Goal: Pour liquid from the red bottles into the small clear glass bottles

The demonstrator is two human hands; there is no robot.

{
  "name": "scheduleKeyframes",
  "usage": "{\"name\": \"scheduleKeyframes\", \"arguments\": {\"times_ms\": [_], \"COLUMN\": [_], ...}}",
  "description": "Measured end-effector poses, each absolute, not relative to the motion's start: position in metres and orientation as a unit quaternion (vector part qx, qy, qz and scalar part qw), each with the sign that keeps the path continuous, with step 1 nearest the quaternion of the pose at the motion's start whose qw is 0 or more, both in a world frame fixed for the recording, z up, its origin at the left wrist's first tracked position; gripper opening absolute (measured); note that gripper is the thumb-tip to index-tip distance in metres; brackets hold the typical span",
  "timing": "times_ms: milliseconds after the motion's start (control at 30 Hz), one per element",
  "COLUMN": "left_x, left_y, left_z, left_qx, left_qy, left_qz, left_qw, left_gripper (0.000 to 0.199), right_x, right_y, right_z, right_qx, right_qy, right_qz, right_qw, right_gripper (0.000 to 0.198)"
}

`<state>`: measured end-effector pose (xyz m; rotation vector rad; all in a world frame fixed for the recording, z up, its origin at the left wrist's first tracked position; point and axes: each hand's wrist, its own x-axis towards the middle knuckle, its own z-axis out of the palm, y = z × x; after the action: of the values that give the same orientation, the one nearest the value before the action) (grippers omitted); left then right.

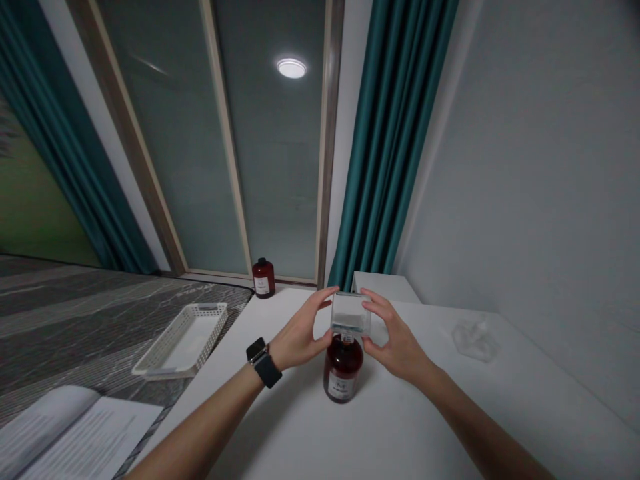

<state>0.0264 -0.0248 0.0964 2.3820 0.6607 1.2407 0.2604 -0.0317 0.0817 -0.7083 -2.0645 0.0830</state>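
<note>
Between my two hands is a small clear rectangular box [350,315], with something whitish showing through it. My left hand [313,328] grips its left side, thumb below and fingers along the top edge. Its right side is in the fingers of my right hand [393,339]. Directly below stands a dark red-brown bottle [342,368] with a white label, upright on the white table [400,427]. The box hides the top of the bottle's neck; whether the two touch, I cannot tell. A dark watch is on my left wrist.
A second red-brown bottle [263,279] stands at the table's far left corner. To the left are a white perforated basket [141,368] and an open book [100,433] on a grey striped surface. Crumpled clear plastic [475,339] lies at right, near the wall.
</note>
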Motion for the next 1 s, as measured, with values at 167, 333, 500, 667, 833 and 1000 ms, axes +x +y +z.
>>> {"name": "scheduleKeyframes", "arguments": {"times_ms": [167, 333, 500, 667, 833, 1000], "left_x": [0.0263, 0.0265, 0.0266, 0.0267, 0.0264, 0.0256], "left_y": [-0.0239, -0.0245, -0.0259, -0.0254, -0.0253, -0.0247], "left_z": [0.0954, 0.0957, 0.0972, 0.0965, 0.0969, 0.0964], "left_qx": [0.848, 0.849, 0.848, 0.846, 0.849, 0.854], "left_qy": [0.232, 0.233, 0.233, 0.236, 0.236, 0.228], "left_qz": [0.441, 0.442, 0.444, 0.445, 0.441, 0.44], "left_qw": [0.18, 0.171, 0.171, 0.174, 0.169, 0.158], "left_gripper": [0.077, 0.077, 0.076, 0.076, 0.076, 0.076], "right_x": [0.2601, 0.26, 0.2603, 0.2602, 0.2603, 0.2608], "right_y": [-0.0315, -0.0317, -0.0323, -0.0324, -0.0328, -0.0324], "right_z": [0.0816, 0.0823, 0.0832, 0.0838, 0.0835, 0.0821], "right_qx": [-0.286, -0.282, -0.285, -0.284, -0.283, -0.278], "right_qy": [-0.837, -0.837, -0.839, -0.839, -0.841, -0.841], "right_qz": [0.031, 0.026, 0.028, 0.027, 0.025, 0.023], "right_qw": [0.467, 0.468, 0.462, 0.463, 0.46, 0.464], "right_gripper": [0.068, 0.067, 0.067, 0.067, 0.068, 0.066]}}
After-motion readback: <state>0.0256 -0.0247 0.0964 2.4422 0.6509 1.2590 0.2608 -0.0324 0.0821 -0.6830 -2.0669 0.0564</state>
